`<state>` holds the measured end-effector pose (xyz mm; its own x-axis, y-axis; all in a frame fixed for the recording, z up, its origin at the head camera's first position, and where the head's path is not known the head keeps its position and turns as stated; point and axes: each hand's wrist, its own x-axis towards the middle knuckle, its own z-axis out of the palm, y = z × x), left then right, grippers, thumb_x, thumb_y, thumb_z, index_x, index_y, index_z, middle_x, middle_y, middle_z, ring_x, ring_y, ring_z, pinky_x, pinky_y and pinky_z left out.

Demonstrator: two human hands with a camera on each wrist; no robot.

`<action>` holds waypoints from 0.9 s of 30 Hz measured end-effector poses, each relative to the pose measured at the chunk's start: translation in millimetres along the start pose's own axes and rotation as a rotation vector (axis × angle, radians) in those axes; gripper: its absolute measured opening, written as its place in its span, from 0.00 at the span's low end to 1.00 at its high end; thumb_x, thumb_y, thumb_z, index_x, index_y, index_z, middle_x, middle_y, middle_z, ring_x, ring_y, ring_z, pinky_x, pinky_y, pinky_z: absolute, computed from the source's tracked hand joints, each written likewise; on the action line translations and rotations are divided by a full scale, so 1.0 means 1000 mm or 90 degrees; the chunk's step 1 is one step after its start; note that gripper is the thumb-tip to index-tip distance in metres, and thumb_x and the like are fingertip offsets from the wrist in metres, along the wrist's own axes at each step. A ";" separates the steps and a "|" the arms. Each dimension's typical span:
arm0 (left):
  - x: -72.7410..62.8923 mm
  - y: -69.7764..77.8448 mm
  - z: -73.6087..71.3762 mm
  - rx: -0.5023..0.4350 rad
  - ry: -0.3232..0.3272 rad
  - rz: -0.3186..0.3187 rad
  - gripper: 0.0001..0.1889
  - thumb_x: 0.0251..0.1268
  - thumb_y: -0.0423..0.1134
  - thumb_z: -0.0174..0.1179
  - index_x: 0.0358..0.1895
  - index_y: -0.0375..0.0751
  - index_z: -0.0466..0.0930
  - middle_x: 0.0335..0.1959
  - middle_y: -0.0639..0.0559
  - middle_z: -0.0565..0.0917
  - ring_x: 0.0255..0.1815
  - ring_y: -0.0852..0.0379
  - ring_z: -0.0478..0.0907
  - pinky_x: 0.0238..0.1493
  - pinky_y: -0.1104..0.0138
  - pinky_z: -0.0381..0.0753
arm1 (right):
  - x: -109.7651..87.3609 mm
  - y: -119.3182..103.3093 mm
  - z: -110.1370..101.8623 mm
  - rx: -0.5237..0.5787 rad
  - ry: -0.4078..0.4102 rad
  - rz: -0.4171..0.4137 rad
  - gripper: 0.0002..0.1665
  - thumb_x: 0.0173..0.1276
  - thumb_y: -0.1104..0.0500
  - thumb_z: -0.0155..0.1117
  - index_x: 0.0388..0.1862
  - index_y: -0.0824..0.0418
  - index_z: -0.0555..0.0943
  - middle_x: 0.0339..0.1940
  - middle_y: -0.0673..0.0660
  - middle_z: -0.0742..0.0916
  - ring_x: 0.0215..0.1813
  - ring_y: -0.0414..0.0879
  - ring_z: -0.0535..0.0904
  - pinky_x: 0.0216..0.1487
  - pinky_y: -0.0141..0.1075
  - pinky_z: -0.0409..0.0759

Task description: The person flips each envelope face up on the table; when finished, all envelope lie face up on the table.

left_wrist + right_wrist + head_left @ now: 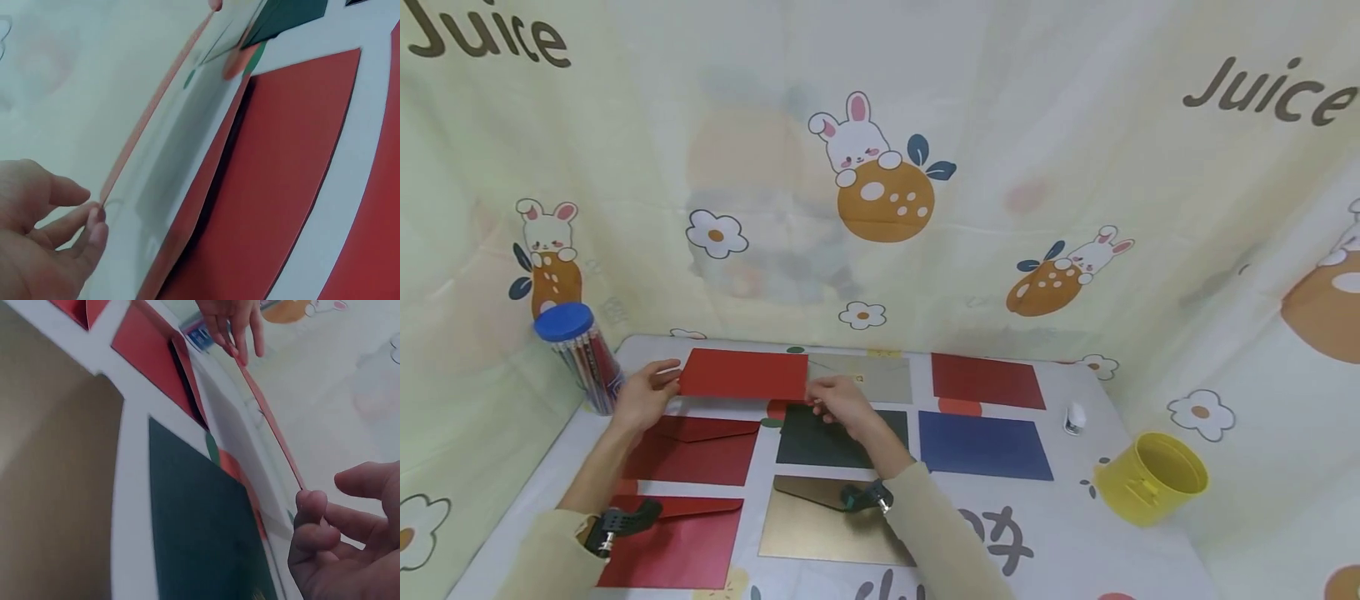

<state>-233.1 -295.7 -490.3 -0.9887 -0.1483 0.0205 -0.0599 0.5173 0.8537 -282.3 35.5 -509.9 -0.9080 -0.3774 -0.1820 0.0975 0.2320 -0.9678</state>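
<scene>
A plain red envelope [745,373] is held level by its two ends above the back left of the table, seen nearly edge-on in both wrist views. My left hand [644,395] holds its left end at the fingertips. At the right end, the fingertips of my right hand [846,405] grip the near corner, with the thumb [362,479] raised off it in the right wrist view. Below the right hand lies a dark green envelope [831,446]; a grey envelope [880,379] lies behind it. A dark red envelope [700,462] with its flap up lies nearest the left hand.
Toward the front lie a bright red envelope [673,550] and a gold one [805,529]. Rightward are another red envelope [988,382], a blue one [985,446], a small white bottle [1074,419] and a yellow bucket [1138,492]. A blue-lidded pencil jar [580,354] stands left.
</scene>
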 end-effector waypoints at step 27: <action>-0.045 0.057 0.109 -0.146 -0.235 0.013 0.27 0.74 0.36 0.58 0.74 0.43 0.65 0.65 0.36 0.76 0.59 0.42 0.81 0.62 0.47 0.78 | -0.086 0.048 -0.150 -0.082 0.166 0.030 0.12 0.67 0.53 0.71 0.40 0.61 0.88 0.21 0.54 0.76 0.25 0.45 0.69 0.27 0.34 0.69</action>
<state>-207.2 -167.8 -499.7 -0.9748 0.1924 -0.1132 -0.0489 0.3107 0.9493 -260.8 213.4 -514.9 -0.9794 -0.1242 -0.1595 0.1049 0.3623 -0.9261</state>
